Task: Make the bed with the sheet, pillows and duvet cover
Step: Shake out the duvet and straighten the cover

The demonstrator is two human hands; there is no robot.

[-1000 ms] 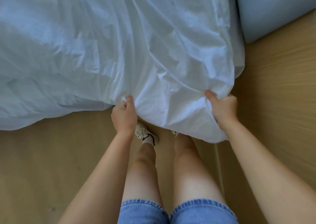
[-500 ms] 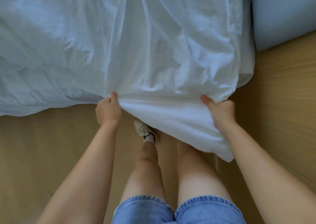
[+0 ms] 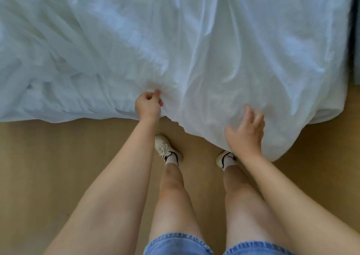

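- Looking straight down on a white, wrinkled bedding cloth [image 3: 194, 50] spread across the whole upper half of the view; sheet or duvet cover, cannot tell which
- Draped over the near side down towards a pale tan wooden floor [image 3: 58, 167], lowest at a rounded corner on the right, just beyond the right foot
- Pinching a small gather of that cloth near its front edge with the left hand [image 3: 148, 106]: thumb and curled fingers closed tight on the fabric, with creases fanning out from the pinch
- Holding nothing in the right hand [image 3: 246, 132]: palm down, fingers [image 3: 247, 114] straight and loosely spread, blurred, over the drooping part of the cloth; touching it or just above it, cannot tell
- Set well apart from the left hand, with a sagging fold of cloth between the two
- Standing close to the hanging edge in a left white low sneaker with black trim [image 3: 165, 149], fully on bare floor, and a matching right sneaker [image 3: 226, 158], partly hidden behind the right wrist and right beside the cloth's hem
- Wearing blue denim shorts [image 3: 175, 243] at the bottom edge, with both legs and both forearms bare
- At the far right margin, a narrow dark grey strip [image 3: 356, 40] beside the cloth, too little of it in view to name
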